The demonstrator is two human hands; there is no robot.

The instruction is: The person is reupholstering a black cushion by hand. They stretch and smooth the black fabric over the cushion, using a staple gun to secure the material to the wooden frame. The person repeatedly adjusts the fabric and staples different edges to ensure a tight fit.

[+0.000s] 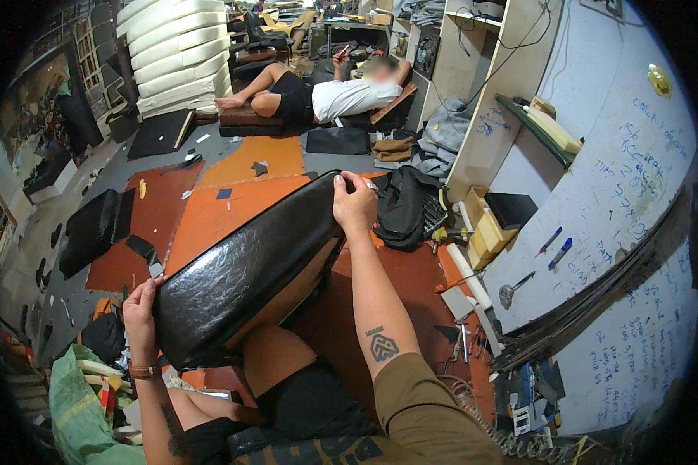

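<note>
A glossy black leather-covered cushion (240, 267) lies tilted across my lap, its far right corner raised. My left hand (139, 311) grips its near left corner, thumb on top and fingers curled round the edge. At the far right corner my right hand (354, 203) pinches the edge between thumb and fingers. Beneath the black cover a brown underside shows along the near edge. My thigh partly hides the bottom.
Orange and red-brown leather sheets (233, 203) cover the floor, with scraps on them. Another black cushion (93, 232) lies left. A person (353, 97) reclines beyond, beside stacked white foam (174, 58). A black backpack (407, 205) and shelving stand right. A green sack (77, 411) sits near left.
</note>
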